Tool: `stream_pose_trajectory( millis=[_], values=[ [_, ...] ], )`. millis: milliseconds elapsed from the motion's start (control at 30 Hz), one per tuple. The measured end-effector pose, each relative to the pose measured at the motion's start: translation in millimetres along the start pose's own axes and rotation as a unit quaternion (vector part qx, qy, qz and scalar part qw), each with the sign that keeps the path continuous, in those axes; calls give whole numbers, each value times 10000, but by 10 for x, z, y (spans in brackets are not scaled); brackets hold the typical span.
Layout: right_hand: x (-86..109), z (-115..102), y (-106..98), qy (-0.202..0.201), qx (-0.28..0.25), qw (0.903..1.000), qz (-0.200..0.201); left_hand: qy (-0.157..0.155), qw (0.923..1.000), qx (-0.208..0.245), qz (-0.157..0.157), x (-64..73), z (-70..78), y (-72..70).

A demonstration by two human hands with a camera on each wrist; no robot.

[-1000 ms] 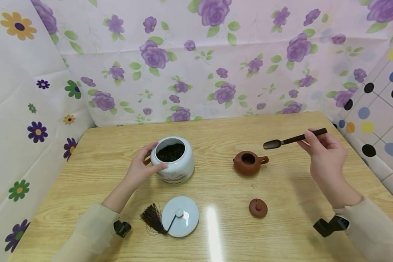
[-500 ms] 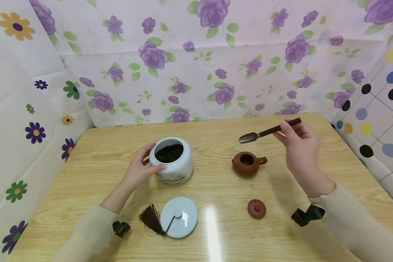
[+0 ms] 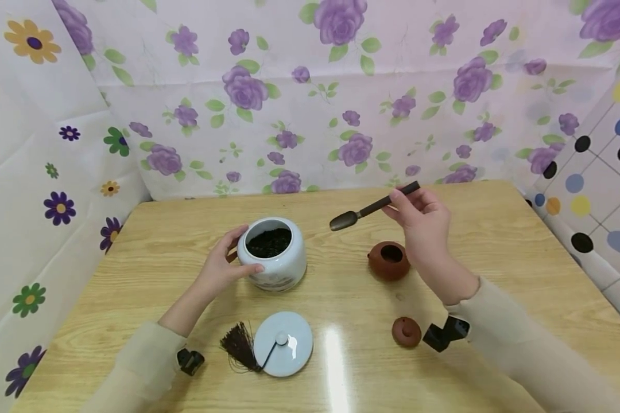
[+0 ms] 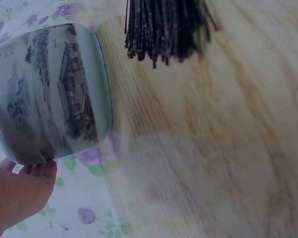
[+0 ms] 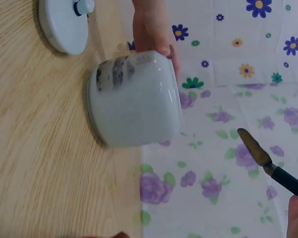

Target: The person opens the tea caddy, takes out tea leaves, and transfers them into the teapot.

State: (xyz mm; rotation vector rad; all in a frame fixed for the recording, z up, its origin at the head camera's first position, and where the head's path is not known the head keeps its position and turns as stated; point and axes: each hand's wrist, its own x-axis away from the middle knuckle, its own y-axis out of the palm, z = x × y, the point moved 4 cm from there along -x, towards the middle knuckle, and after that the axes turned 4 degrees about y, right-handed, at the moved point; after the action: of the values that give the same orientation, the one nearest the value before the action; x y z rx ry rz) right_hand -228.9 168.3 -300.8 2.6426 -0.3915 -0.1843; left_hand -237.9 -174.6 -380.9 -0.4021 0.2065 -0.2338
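Observation:
A white porcelain tea jar (image 3: 283, 265), open at the top, holds dark tea leaves (image 3: 270, 243). My left hand (image 3: 226, 261) grips its left side, thumb in front and fingers behind; the jar's painted building scene shows in the left wrist view. Between thumb and fingers my right hand (image 3: 422, 221) pinches the dark handle of a tea scoop (image 3: 344, 221). The scoop's bowl points left, held in the air between the jar and a brown clay teapot (image 3: 382, 267). This teapot is lidless, its handle hidden behind my right hand.
The jar's pale lid (image 3: 295, 355) lies in front of the jar, a dark tassel (image 3: 239, 346) tied to its knob. A small clay teapot lid (image 3: 406, 332) lies in front of the teapot. Flowered cloth (image 3: 310, 103) stands behind the wooden table (image 3: 361, 373).
My right hand has carried the scoop leftward, from right of the teapot to past it, closer to the jar. The left hand and jar have stayed put.

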Motion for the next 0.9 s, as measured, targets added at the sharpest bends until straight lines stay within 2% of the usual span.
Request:
stream_pose_trajectory(
  millis=[267, 533, 733, 900],
  values=[
    [99, 162, 360, -58, 607, 9971, -462, -8, 9999, 155, -1, -16, -35, 9],
    [147, 356, 605, -118, 711, 9939, -831, 36, 10000, 46, 22, -23, -47, 17],
    [136, 543, 757, -164, 713, 9922, -1005, -18, 9999, 160, 38, -3, -41, 7],
    [146, 683, 846, -283, 925, 9895, -1077, -30, 9997, 252, 31, -3, -45, 12]
  ],
)
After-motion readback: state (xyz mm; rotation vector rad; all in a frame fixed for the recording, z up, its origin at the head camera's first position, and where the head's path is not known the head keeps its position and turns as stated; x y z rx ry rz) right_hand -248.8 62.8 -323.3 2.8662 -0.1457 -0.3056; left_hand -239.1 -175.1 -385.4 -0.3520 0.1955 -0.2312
